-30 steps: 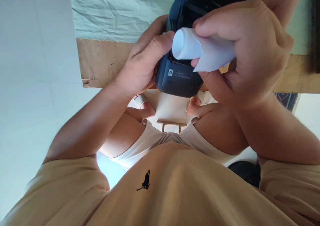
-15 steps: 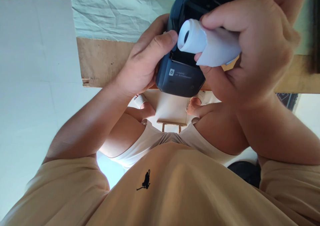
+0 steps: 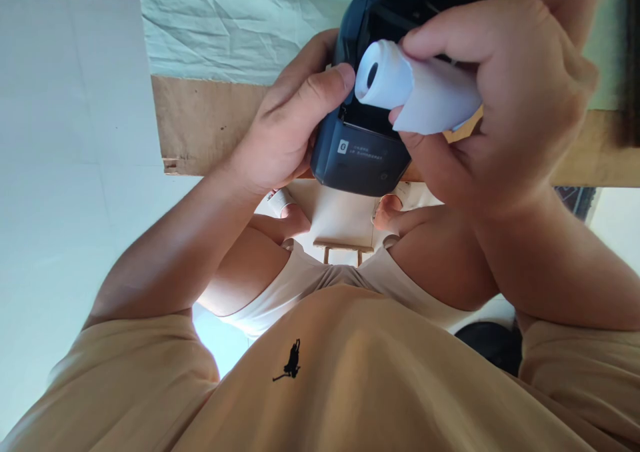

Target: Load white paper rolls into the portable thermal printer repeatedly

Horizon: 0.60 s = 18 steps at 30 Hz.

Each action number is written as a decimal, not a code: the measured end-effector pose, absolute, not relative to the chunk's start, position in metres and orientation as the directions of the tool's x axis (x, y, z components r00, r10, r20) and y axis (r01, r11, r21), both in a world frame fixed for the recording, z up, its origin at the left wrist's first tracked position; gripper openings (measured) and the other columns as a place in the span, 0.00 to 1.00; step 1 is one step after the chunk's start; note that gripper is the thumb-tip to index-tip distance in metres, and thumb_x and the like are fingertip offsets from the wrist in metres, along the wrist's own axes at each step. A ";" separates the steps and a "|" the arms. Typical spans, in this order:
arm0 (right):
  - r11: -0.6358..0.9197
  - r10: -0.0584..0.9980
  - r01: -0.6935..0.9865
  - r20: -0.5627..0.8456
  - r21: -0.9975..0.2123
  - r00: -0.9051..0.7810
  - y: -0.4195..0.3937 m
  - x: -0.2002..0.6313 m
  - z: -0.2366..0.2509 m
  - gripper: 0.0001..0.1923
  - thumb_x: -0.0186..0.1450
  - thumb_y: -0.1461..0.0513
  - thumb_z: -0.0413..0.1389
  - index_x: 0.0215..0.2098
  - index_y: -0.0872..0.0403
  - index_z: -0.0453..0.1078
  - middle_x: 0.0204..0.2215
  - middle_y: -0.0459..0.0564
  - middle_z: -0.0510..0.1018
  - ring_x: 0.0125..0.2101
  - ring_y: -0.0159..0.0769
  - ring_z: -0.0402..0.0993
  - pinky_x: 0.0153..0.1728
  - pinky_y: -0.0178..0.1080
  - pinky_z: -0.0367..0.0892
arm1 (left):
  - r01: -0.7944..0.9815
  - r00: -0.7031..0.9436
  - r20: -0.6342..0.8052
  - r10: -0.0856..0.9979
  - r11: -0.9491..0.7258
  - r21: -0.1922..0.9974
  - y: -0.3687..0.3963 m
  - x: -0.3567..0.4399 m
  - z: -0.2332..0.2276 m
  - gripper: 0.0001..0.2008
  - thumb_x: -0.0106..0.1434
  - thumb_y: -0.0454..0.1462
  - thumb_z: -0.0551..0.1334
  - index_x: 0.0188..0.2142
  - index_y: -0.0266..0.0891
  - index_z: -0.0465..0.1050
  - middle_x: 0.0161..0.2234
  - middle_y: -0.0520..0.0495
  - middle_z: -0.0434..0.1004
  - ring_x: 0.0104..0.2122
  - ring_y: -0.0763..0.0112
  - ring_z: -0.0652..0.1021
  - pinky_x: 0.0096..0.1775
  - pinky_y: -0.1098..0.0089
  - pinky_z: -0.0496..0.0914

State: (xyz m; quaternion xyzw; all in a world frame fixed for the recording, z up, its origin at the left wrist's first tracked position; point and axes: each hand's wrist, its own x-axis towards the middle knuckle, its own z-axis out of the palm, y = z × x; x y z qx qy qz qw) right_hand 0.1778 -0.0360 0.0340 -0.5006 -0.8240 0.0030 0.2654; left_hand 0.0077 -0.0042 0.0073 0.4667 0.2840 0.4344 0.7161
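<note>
- I curl my left hand (image 3: 293, 112) round the Bluetooth printer (image 3: 363, 165), likely steadying it;
- my right hand (image 3: 520, 95) pinches the paper roll (image 3: 387, 75), likely pinning its loose end (image 3: 433, 105).

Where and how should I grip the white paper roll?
The white paper roll is probably best pinched across its curved side from the right, as the right hand does: its hollow end faces left, near the left hand holding the portable printer.
</note>
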 end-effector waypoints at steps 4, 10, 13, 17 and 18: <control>0.490 0.834 0.827 0.425 -0.274 -0.353 -0.036 0.178 0.034 0.17 0.58 0.58 0.46 0.46 0.46 0.60 0.41 0.38 0.67 0.43 0.29 0.63 0.43 0.34 0.60 | -0.363 0.444 -0.003 0.896 0.183 0.914 -0.005 0.009 0.008 0.11 0.59 0.33 0.48 0.36 0.32 0.65 0.30 0.46 0.65 0.31 0.74 0.68 0.32 0.72 0.64; 0.491 0.837 0.825 0.413 -0.279 -0.359 -0.037 0.176 0.035 0.17 0.57 0.58 0.47 0.45 0.47 0.61 0.40 0.39 0.68 0.42 0.29 0.63 0.43 0.34 0.60 | -0.364 0.445 0.001 0.895 0.180 0.914 -0.007 0.011 0.007 0.11 0.58 0.33 0.48 0.36 0.33 0.66 0.29 0.47 0.65 0.30 0.74 0.68 0.31 0.74 0.64; 0.473 0.849 0.835 0.397 -0.281 -0.348 -0.038 0.177 0.036 0.18 0.56 0.58 0.48 0.45 0.47 0.61 0.40 0.39 0.68 0.42 0.29 0.63 0.44 0.34 0.60 | -0.357 0.440 -0.007 0.898 0.182 0.916 -0.007 0.011 0.008 0.11 0.58 0.33 0.48 0.36 0.33 0.66 0.29 0.46 0.66 0.31 0.73 0.68 0.31 0.73 0.64; 0.479 0.848 0.832 0.391 -0.279 -0.358 -0.038 0.178 0.036 0.18 0.56 0.58 0.47 0.46 0.47 0.60 0.41 0.39 0.67 0.42 0.29 0.63 0.44 0.34 0.60 | -0.367 0.435 -0.008 0.900 0.186 0.911 -0.007 0.010 0.009 0.09 0.58 0.33 0.48 0.34 0.31 0.65 0.29 0.47 0.64 0.30 0.74 0.69 0.31 0.73 0.63; 0.477 0.850 0.834 0.389 -0.278 -0.356 -0.038 0.178 0.036 0.18 0.56 0.58 0.47 0.46 0.47 0.60 0.41 0.39 0.67 0.42 0.29 0.63 0.44 0.34 0.60 | -0.365 0.437 -0.008 0.899 0.186 0.912 -0.007 0.010 0.009 0.09 0.59 0.33 0.48 0.34 0.32 0.65 0.29 0.47 0.64 0.30 0.75 0.69 0.31 0.73 0.63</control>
